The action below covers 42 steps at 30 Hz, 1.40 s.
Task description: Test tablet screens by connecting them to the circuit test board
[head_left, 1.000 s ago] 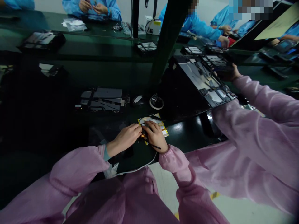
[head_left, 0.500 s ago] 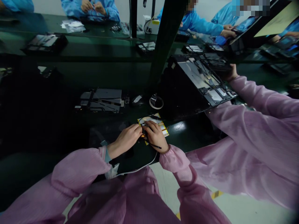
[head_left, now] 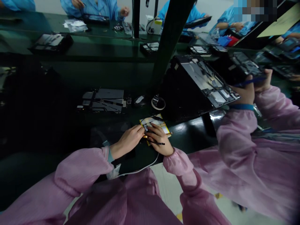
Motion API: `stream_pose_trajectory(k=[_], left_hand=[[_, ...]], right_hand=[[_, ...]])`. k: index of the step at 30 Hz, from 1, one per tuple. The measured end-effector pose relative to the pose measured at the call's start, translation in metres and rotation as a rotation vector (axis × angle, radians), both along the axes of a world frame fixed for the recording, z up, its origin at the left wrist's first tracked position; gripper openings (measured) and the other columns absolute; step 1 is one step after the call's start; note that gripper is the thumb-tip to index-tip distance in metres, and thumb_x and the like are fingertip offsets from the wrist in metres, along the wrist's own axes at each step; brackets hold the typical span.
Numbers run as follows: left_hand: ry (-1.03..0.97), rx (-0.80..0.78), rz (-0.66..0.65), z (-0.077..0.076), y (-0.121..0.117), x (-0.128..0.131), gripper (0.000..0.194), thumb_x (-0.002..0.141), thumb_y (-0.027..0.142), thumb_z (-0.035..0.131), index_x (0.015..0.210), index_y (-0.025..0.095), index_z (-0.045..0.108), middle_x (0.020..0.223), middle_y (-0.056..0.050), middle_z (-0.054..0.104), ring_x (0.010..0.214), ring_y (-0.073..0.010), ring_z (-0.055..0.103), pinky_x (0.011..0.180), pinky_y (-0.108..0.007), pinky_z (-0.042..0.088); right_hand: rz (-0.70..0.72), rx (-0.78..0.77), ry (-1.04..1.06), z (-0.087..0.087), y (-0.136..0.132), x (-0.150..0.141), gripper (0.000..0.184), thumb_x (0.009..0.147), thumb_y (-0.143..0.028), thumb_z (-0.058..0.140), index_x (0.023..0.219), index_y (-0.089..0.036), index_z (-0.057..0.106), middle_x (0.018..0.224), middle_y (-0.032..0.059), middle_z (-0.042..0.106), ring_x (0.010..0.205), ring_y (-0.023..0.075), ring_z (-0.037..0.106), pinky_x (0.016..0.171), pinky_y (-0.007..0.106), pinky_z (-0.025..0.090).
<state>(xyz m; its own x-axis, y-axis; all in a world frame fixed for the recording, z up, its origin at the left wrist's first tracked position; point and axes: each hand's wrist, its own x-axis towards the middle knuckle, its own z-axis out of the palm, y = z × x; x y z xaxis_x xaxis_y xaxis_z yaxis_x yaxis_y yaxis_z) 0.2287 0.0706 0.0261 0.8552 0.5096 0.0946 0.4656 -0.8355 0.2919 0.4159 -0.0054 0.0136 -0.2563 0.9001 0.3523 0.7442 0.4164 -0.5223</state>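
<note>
Left hand [head_left: 130, 139]: fingertips pinched on small dark part [head_left: 146, 128]. Right hand [head_left: 161, 141]: half closed over part; grip unclear. Yellow-edged pack [head_left: 164, 127]: on bench [head_left: 187, 134], under fingers. Handling unfinished; completed and remaining portions indeterminable.

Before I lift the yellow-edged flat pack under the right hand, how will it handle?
Probably light and a bit bendy: the yellow-edged flat pack looks thin. The black cable lying over it may drag or snag. Treat it as fragile, given the slim orange tab at its edge.
</note>
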Motion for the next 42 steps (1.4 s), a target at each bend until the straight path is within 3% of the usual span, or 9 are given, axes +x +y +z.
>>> stream_pose_trajectory(k=[8,12,19,22,25,28,33,38,42], left_hand=[[0.005,-0.011,-0.004,0.002,0.001,0.0,0.016,0.091,0.01,0.043,0.092,0.014,0.058,0.096,-0.009,0.06,0.092,-0.0215,0.059,0.082,-0.034,0.051],[-0.094,-0.045,0.03,0.006,0.0,-0.002,0.013,0.092,0.017,0.048,0.097,0.014,0.06,0.096,-0.009,0.062,0.092,-0.0213,0.059,0.082,-0.034,0.052],[-0.311,-0.051,-0.146,0.017,-0.004,-0.005,0.019,0.092,0.026,0.052,0.101,0.017,0.067,0.114,-0.01,0.063,0.114,-0.0239,0.052,0.1,-0.043,0.045],[-0.334,-0.099,-0.236,0.02,-0.005,-0.005,0.017,0.09,0.021,0.054,0.101,0.018,0.067,0.114,-0.008,0.064,0.115,-0.0224,0.052,0.101,-0.042,0.045],[-0.38,-0.202,-0.253,0.024,-0.006,-0.006,0.013,0.089,0.021,0.056,0.095,0.019,0.067,0.112,-0.007,0.065,0.113,-0.0203,0.054,0.101,-0.04,0.045],[-0.456,-0.334,-0.256,0.027,-0.008,-0.007,0.01,0.088,0.026,0.059,0.089,0.021,0.068,0.108,-0.005,0.068,0.108,-0.0184,0.057,0.098,-0.036,0.046],[-0.51,-0.562,-0.179,0.026,-0.008,-0.009,0.018,0.088,0.033,0.056,0.086,0.021,0.069,0.091,-0.004,0.072,0.09,-0.019,0.065,0.083,-0.032,0.051],[-0.472,-0.949,-0.069,0.034,-0.005,-0.015,0.027,0.082,0.044,0.061,0.093,0.021,0.069,0.094,-0.005,0.074,0.089,-0.0216,0.069,0.08,-0.03,0.053],[-0.505,-0.975,0.008,0.047,-0.004,-0.02,0.032,0.079,0.049,0.062,0.092,0.021,0.071,0.083,-0.003,0.074,0.08,-0.0212,0.069,0.076,-0.03,0.054]], right_hand=[[0.027,0.004,-0.278,0.001,-0.001,-0.008,0.022,0.084,-0.022,0.059,0.105,-0.019,0.067,0.129,0.0127,0.057,0.134,0.0327,0.037,0.104,0.053,0.039],[-0.021,0.071,-0.183,0.0,-0.004,-0.01,0.028,0.088,-0.023,0.051,0.113,-0.018,0.064,0.126,0.0125,0.059,0.133,0.0301,0.039,0.106,0.053,0.036],[-0.504,0.196,0.041,0.0,-0.042,0.008,0.037,0.09,-0.012,0.035,0.115,-0.019,0.061,0.117,0.0112,0.061,0.113,0.0238,0.054,0.097,0.045,0.044],[-0.753,0.165,0.03,-0.005,-0.055,0.022,0.031,0.093,-0.021,0.039,0.115,-0.018,0.06,0.113,0.0134,0.061,0.108,0.0251,0.055,0.093,0.044,0.046],[-0.839,0.053,0.076,-0.012,-0.053,0.032,0.034,0.09,-0.038,0.05,0.112,-0.015,0.06,0.087,0.0086,0.064,0.087,0.0237,0.058,0.081,0.04,0.049],[-0.805,-0.073,0.249,-0.013,-0.042,0.032,0.031,0.085,-0.042,0.054,0.099,-0.016,0.064,0.072,0.0026,0.06,0.073,0.0194,0.056,0.074,0.033,0.048],[-0.721,-0.148,0.439,0.001,-0.029,0.016,0.025,0.085,-0.039,0.053,0.081,-0.017,0.064,0.071,0.0004,0.063,0.065,0.0132,0.057,0.062,0.024,0.046],[-0.309,-0.314,0.85,0.018,-0.026,0.0,0.036,0.076,-0.051,0.068,0.083,-0.016,0.062,0.077,0.0003,0.062,0.067,0.0108,0.057,0.066,0.024,0.047],[-0.152,-0.408,0.862,0.017,-0.022,-0.009,0.048,0.07,-0.059,0.073,0.088,-0.016,0.062,0.079,0.0,0.062,0.068,0.0113,0.058,0.068,0.027,0.05]])
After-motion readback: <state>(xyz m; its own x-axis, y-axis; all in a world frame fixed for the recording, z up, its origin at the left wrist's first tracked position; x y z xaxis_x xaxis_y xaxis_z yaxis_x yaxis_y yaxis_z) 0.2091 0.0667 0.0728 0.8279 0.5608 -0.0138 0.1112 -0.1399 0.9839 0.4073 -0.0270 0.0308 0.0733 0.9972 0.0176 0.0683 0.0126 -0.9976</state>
